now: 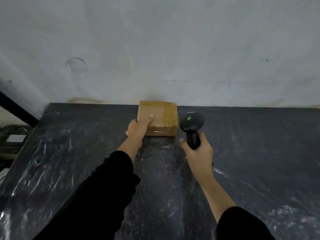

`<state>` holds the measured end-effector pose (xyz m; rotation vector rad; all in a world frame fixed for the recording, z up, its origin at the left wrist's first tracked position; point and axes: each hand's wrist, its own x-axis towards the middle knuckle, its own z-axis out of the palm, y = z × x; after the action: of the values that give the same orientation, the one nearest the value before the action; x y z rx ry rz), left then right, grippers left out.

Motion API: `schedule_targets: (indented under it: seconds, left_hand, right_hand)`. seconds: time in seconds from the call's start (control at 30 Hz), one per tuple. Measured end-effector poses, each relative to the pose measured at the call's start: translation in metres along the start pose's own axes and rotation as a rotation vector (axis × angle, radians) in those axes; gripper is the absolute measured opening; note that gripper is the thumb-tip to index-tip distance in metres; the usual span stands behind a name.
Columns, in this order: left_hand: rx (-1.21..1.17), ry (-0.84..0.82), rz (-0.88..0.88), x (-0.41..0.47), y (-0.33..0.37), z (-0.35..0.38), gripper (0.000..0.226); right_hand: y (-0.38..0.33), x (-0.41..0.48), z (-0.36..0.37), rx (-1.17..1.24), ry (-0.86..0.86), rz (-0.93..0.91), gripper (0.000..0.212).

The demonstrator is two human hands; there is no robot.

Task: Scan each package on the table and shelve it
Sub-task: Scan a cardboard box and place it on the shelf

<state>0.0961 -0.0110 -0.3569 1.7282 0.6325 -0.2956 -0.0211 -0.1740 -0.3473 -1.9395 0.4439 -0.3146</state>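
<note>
Package count: one brown, tape-wrapped cardboard package [158,117], and it is the only one on the table. Nearest the camera, two arms in black sleeves [97,193] reach forward over the dark, scuffed plastic-covered table [259,144]. There is one black handheld barcode scanner [191,126], held by the right hand [199,151], whose fingers are wrapped tight around the scanner's handle. The scanner's head points away from the camera, with a small green light showing on its back. It stands just right of the package without touching it. The left hand [138,130] grips the package at its near left corner, thumb laid on the top face and the other fingers hidden down the left side. The package lies flat on the far part of the table, its far edge at or very close to the grey-white stained wall [155,49]. Whether it touches the wall cannot be told. At the far left, beyond the table's edge, a black slanting bar [17,108] and some dim, blurred items show.
</note>
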Motion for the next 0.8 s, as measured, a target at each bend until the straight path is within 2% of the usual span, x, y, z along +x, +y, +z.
schedule_targets:
  seconds: [0.13,0.3,0.4,0.5,0.57,0.63,0.67,0.73,0.8]
  left_hand:
    - [-0.122,-0.148,-0.06,-0.019,-0.002,-0.016,0.069]
    - [-0.024,-0.362,-0.096,-0.057,-0.009,-0.062,0.066]
    - [0.096,-0.38,0.038,-0.081,-0.013,-0.087,0.081]
    - [0.309,-0.289,0.249,-0.111,-0.019,-0.104,0.095]
    - [0.359,-0.304,0.281,-0.131,-0.026,-0.119,0.105]
    - [0.207,-0.435,0.125,-0.151,-0.03,-0.134,0.111]
    - [0.107,-0.473,0.017,-0.159,-0.032,-0.141,0.108]
    - [-0.05,-0.456,-0.11,-0.167,-0.039,-0.154,0.092]
    - [-0.218,-0.379,-0.14,-0.168,-0.047,-0.163,0.071]
  right_hand:
    - [-0.01,0.003,0.001,0.196,-0.004,0.091,0.015]
    - [-0.026,-0.004,0.007,0.329,-0.019,0.212,0.018]
    - [-0.034,-0.018,0.011,0.394,-0.014,0.317,0.03]
    - [-0.045,-0.035,0.016,0.457,-0.022,0.388,0.044]
    - [-0.052,-0.047,0.017,0.46,-0.01,0.395,0.047]
    - [-0.057,-0.059,0.016,0.453,-0.009,0.385,0.046]
    - [-0.059,-0.064,0.015,0.447,-0.027,0.366,0.044]
    - [-0.062,-0.075,0.013,0.453,-0.082,0.329,0.04]
    - [-0.066,-0.084,0.012,0.447,-0.149,0.29,0.036]
